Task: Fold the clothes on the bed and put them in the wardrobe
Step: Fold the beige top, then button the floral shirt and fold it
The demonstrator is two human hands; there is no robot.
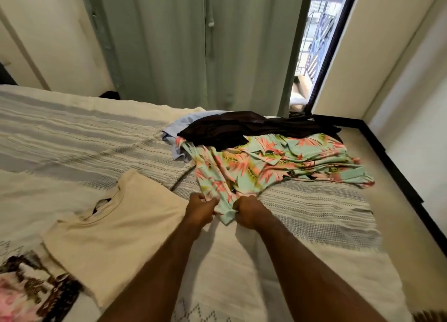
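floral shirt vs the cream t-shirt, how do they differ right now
The floral shirt is mint with pink leaves; the cream t-shirt is plain. The floral shirt lies rumpled, its near edge gripped by the left hand and right hand; the cream t-shirt lies flat, untouched. Both rest on the bed.

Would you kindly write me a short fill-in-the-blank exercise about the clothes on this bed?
1. Both hands, the left hand and the right hand, grip the near edge of the ____ shirt.
2. The dark garment lies partly on top of the shirt's ____ edge.
3. The cream T-shirt lies to the ____ of the hands.

Missing words: floral; far; left
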